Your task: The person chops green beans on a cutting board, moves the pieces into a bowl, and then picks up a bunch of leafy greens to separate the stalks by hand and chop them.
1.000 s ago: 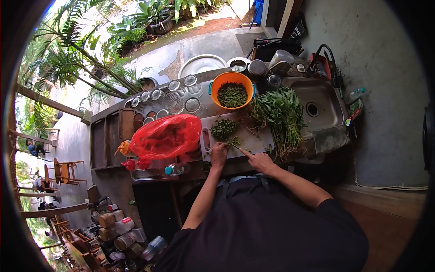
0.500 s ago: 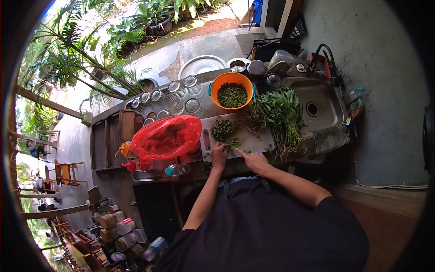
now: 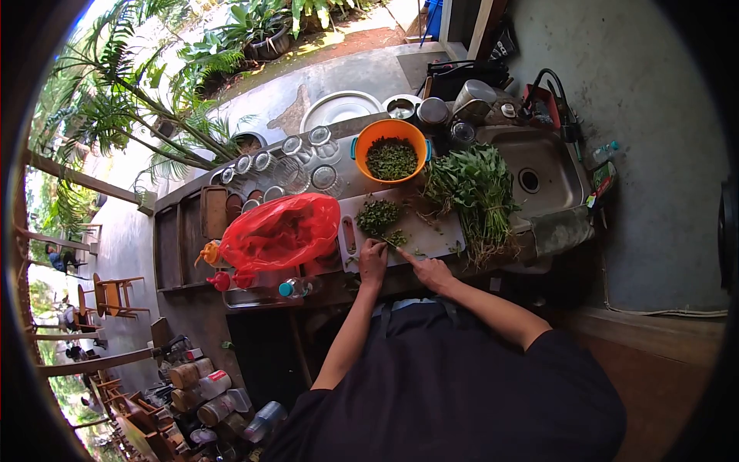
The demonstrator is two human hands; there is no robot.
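Observation:
On the white cutting board lies a heap of chopped green leaves, with a smaller bit of cut greens beside it. My left hand is closed at the board's near edge, its fingers pinched on leafy greens that they mostly hide. Just to the right, my right hand is wrapped round a small knife, the index finger stretched toward my left fingers. Only a thin part of the blade shows. A large bunch of leafy greens with roots lies across the board's right end.
Behind the board stands an orange basin of chopped greens. A red plastic bag lies left, with upturned glasses behind it and a plastic bottle in front. The metal sink is at right.
The view has shifted very slightly. Both hands stay in nearly the same place at the board's near edge, with only small movement of the fingers and knife.

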